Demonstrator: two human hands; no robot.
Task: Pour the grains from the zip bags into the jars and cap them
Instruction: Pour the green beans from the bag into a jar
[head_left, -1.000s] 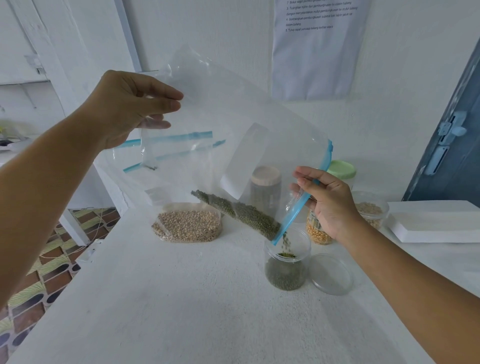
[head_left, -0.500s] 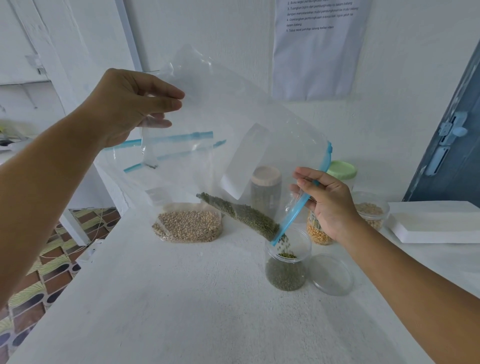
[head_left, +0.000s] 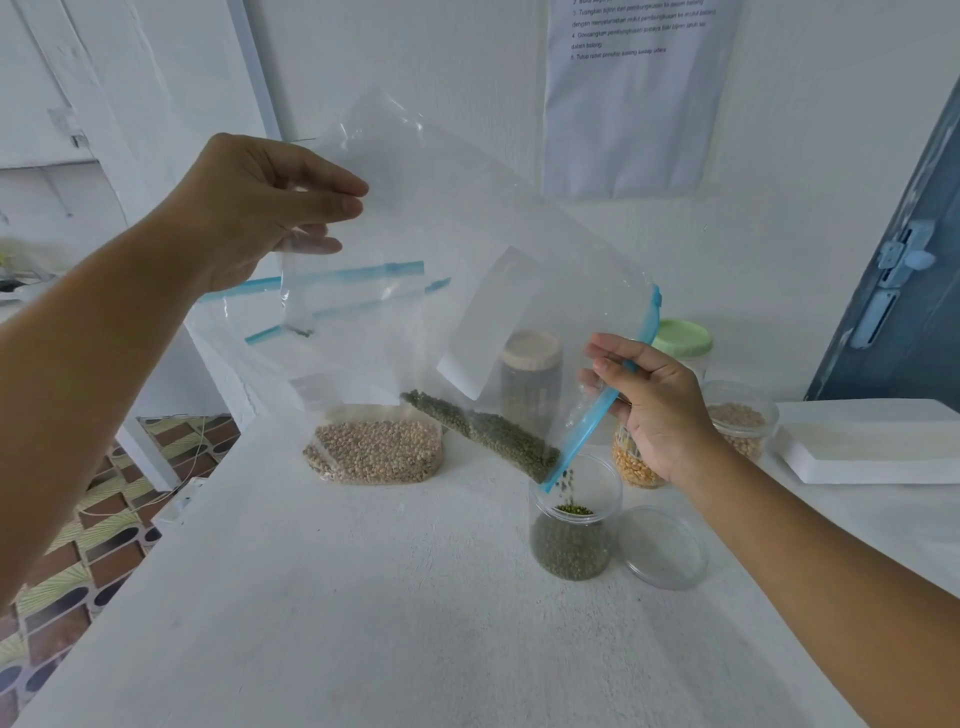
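A clear zip bag (head_left: 457, 260) with a blue zipper hangs tilted over the white table (head_left: 363, 597). My left hand (head_left: 260, 208) pinches its raised bottom corner. My right hand (head_left: 649, 410) grips the zipper edge at the mouth. Green mung beans (head_left: 483, 431) lie along the bag's lower fold and trickle from the low corner into an open clear jar (head_left: 574, 540), which is roughly half full. That jar's clear lid (head_left: 662, 545) lies flat on the table just to its right.
A bag of beige grains (head_left: 374, 449) lies behind on the table. Empty zip bags (head_left: 337, 291) hang at the back left. A capped dark jar (head_left: 530, 384), a green-lidded corn jar (head_left: 680, 340) and an open beige-grain jar (head_left: 740, 421) stand behind. A white slab (head_left: 872, 441) sits right.
The line of mung beans in the bag has grown shorter as beans keep falling into the jar. Both hands hold nearly the same pose.
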